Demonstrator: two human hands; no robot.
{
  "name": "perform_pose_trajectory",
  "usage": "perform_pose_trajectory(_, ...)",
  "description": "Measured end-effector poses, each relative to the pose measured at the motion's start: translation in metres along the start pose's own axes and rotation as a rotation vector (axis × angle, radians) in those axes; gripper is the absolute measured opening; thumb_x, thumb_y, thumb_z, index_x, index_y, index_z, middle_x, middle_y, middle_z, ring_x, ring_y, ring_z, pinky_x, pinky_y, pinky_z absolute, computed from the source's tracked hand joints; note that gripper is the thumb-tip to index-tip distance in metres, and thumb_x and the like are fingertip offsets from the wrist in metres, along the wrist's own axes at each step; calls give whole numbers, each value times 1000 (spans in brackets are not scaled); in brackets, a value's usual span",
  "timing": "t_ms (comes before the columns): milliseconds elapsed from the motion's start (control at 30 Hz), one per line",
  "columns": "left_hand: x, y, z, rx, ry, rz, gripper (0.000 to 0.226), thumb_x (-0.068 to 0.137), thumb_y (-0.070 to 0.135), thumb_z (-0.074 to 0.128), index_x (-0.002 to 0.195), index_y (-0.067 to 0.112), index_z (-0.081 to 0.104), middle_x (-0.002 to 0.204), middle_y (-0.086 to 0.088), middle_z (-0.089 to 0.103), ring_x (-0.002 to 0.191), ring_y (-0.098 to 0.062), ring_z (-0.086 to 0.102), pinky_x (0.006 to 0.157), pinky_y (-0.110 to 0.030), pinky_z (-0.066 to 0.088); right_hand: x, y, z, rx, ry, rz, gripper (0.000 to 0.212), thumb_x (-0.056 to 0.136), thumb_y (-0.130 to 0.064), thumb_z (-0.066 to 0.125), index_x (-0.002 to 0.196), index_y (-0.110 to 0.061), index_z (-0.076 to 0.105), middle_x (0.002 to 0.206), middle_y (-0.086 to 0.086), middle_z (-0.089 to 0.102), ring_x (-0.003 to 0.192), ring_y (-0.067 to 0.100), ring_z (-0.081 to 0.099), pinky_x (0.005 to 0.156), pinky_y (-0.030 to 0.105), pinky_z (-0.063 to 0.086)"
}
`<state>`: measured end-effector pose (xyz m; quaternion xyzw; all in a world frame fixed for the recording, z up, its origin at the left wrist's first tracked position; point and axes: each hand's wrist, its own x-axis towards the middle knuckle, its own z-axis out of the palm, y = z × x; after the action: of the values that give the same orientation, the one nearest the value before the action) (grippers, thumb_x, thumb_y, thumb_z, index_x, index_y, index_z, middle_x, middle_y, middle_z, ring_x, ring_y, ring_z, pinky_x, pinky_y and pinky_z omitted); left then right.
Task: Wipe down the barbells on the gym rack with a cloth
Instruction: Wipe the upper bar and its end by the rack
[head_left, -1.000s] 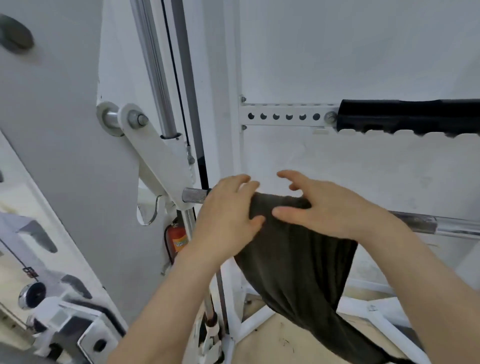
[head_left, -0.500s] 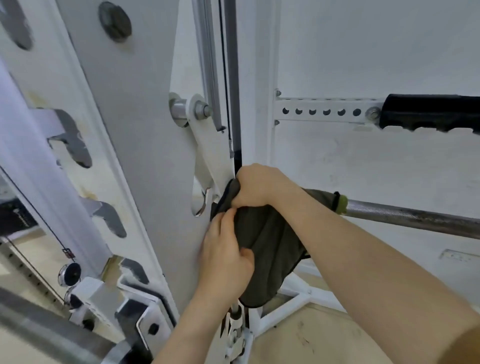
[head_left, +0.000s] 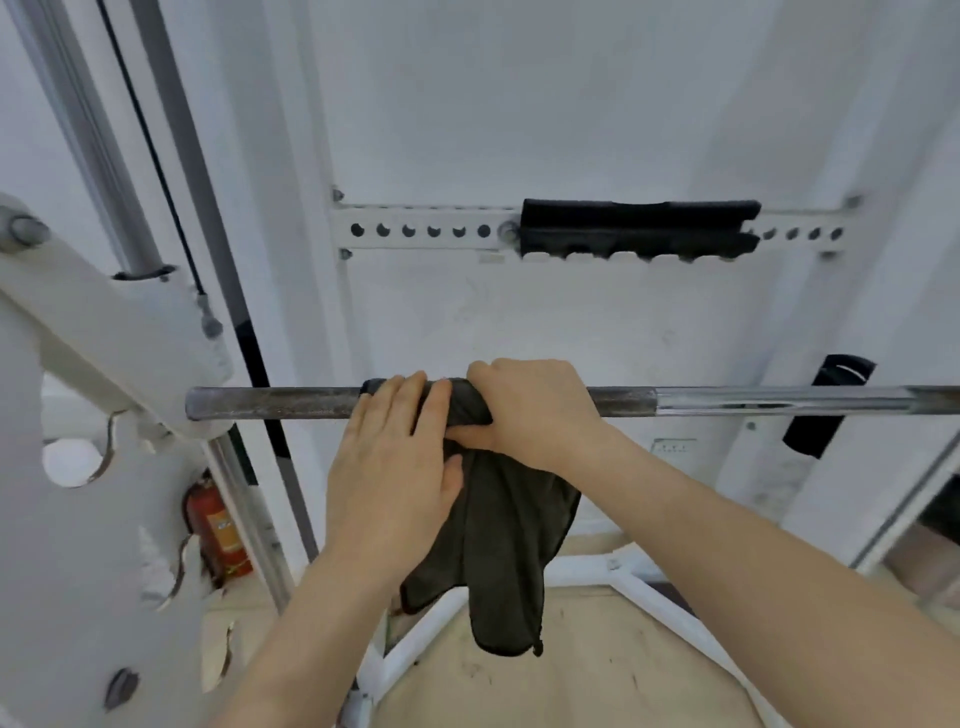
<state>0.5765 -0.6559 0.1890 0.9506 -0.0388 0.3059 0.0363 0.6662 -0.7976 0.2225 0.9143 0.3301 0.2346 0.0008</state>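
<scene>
A steel barbell (head_left: 270, 403) runs level across the middle of the head view, its left end resting in the white rack's hook. A dark grey cloth (head_left: 511, 545) is wrapped over the bar near its middle, and most of it hangs down below. My right hand (head_left: 530, 410) is closed over the top of the bar and grips the cloth around it. My left hand (head_left: 395, 467) lies flat against the cloth just left of and below the right hand, fingers together, pressing it to the bar.
The white rack upright and hook plates (head_left: 104, 467) fill the left side. A perforated white rail with a black pad (head_left: 639, 228) is fixed to the wall above. A red fire extinguisher (head_left: 215, 525) stands low at left, and a black strap (head_left: 826, 410) hangs at right.
Both hands and the cloth have slid right along the bar, away from the rack hook, baring the bar's left end. The view has swung right and lower.
</scene>
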Motion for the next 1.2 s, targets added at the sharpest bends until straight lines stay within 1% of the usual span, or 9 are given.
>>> perform_pose_trajectory(300,27,90,16,-17,40,147,52,81,26,66,128,10,52,121,-5,56,116,-26,48,108,-41,36,-68,93,9,-224,277,-74,41,88,-55,52,85,-14,56,69,0,48,58,20,45,59,30,22)
perform_pose_trajectory(433,39,146,34,-28,63,237,49,83,22,63,129,9,52,121,-6,56,115,-28,50,109,-42,35,-104,151,7,-250,332,-42,42,89,-54,54,88,-13,60,71,1,52,61,22,51,58,32,29)
perform_pose_trajectory(633,64,258,74,-6,120,295,56,83,19,66,135,5,49,126,-10,56,120,-29,51,110,-46,34,-170,257,-8,-256,251,9,53,92,-63,40,88,-13,58,73,1,52,63,23,52,59,35,34)
perform_pose_trajectory(767,93,333,91,39,126,240,30,78,16,68,106,7,59,90,-8,60,86,-28,58,89,-42,46,-203,315,-25,-207,103,45,62,94,-67,21,99,-18,59,81,-2,58,69,22,56,62,36,37)
perform_pose_trajectory(867,123,377,80,98,-111,206,22,80,30,62,83,19,44,71,2,50,68,-23,52,58,-32,33,-219,343,-40,-70,20,106,61,94,-66,16,111,-26,57,94,-7,60,83,17,58,68,34,36)
perform_pose_trajectory(967,158,383,78,26,-456,180,29,75,46,57,76,18,52,65,4,53,62,-17,53,54,-27,37,-219,357,-54,149,-32,236,52,94,-63,29,125,-27,50,125,-4,51,99,16,57,78,36,41)
perform_pose_trajectory(1067,179,373,70,-220,-844,139,31,67,45,62,73,15,61,69,-1,62,67,-20,61,61,-33,48,-218,335,-54,-54,286,344,34,95,-43,44,110,-15,56,111,6,55,84,23,56,70,37,41)
perform_pose_trajectory(1133,178,366,69,-280,-866,152,27,70,44,62,75,18,62,71,1,63,70,-19,60,66,-34,49,-224,315,-45,-63,370,366,31,96,-39,40,95,-14,58,89,3,59,74,24,55,68,38,41)
perform_pose_trajectory(1200,162,356,66,-175,-642,238,26,74,50,59,88,29,60,83,9,65,82,-17,61,78,-36,48,-232,305,-26,-62,280,336,35,98,-42,36,98,-15,59,88,1,61,82,25,57,80,40,43)
